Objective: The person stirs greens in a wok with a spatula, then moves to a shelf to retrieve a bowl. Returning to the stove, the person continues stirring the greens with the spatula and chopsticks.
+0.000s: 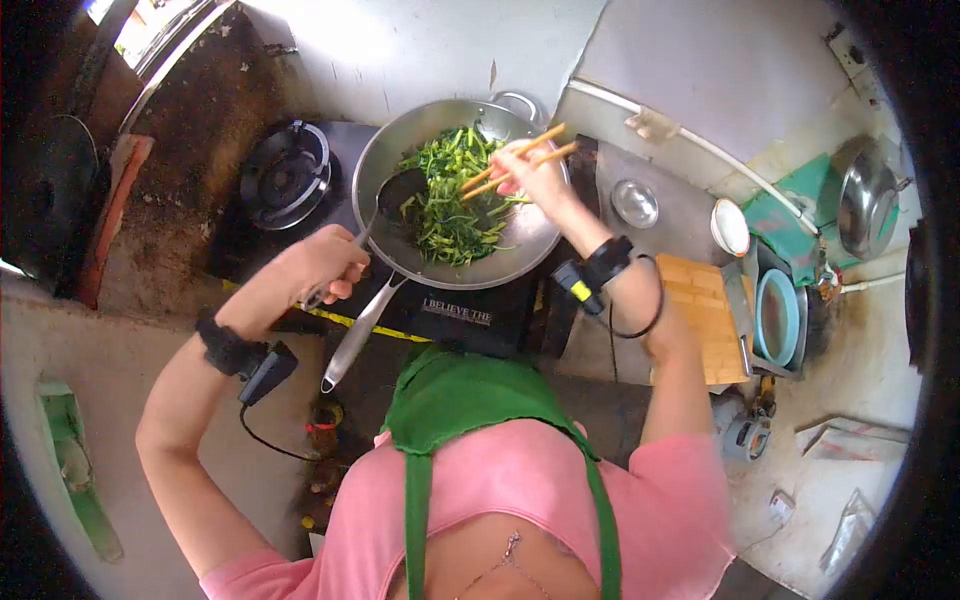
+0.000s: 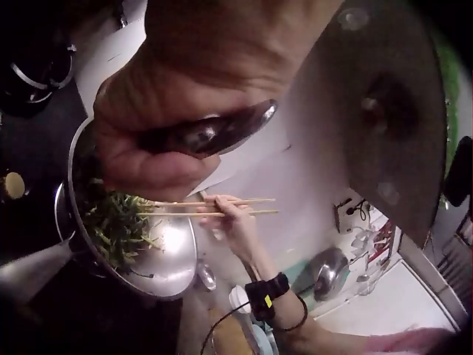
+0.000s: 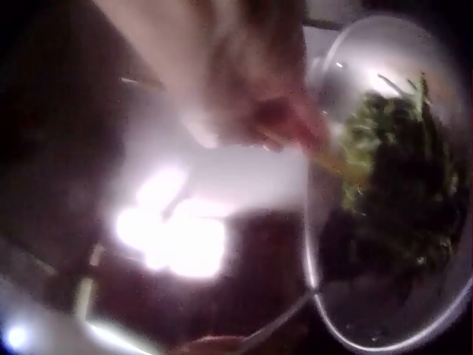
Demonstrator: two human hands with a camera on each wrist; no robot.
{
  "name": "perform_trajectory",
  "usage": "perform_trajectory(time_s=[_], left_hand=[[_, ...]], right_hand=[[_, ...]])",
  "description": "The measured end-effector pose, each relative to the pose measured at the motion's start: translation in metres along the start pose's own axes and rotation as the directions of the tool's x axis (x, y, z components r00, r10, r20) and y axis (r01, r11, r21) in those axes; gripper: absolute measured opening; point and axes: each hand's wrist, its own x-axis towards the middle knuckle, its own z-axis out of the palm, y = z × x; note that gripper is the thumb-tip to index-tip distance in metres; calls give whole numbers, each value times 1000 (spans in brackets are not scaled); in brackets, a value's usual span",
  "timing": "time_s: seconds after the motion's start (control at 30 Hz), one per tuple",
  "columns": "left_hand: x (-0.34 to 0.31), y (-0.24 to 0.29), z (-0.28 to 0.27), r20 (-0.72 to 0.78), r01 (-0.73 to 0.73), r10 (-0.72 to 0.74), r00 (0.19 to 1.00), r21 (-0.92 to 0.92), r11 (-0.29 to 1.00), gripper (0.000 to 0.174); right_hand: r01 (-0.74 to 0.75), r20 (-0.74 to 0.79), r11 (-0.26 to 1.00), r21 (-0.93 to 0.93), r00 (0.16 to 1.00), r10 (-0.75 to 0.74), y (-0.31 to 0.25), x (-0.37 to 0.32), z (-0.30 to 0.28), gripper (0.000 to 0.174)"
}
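A wide steel wok [image 1: 530,245] on the stove holds a heap of chopped leafy greens [image 1: 455,225]. My left hand [image 1: 318,262], left of the wok's long handle [image 1: 362,335], grips a metal ladle by its handle. The ladle's dark bowl [image 1: 401,190] lies inside the wok at the left side of the greens. Over the wok's right side, my right hand [image 1: 533,178] holds a pair of wooden chopsticks [image 1: 490,180], their tips at the greens. In the left wrist view the ladle's handle end [image 2: 236,129] sticks out of the curled fingers. The right wrist view is blurred.
Left of the wok is a second burner [image 1: 287,175]. To the right stand a small metal bowl [image 1: 635,203], a white bowl [image 1: 730,227], a wooden cutting board [image 1: 700,320] with a knife [image 1: 738,310] at its edge, and a blue basin [image 1: 777,318]. A wall rises behind.
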Motion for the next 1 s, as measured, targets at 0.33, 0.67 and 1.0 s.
perform_trajectory(time_s=[0.33, 0.67, 1.0], left_hand=[[20, -4, 9, 69, -47, 55, 996, -104, 993, 13], [-16, -8, 0, -102, -210, 211, 972, 26, 977, 15], [1, -62, 34, -325, -193, 603, 728, 747, 636, 20]], right_hand=[[46, 24, 963, -266, 999, -41, 24, -1, -5, 14], [512, 416, 693, -508, 850, -323, -5, -44, 14, 13], [439, 431, 730, -524, 876, -218, -33, -88, 8, 15]])
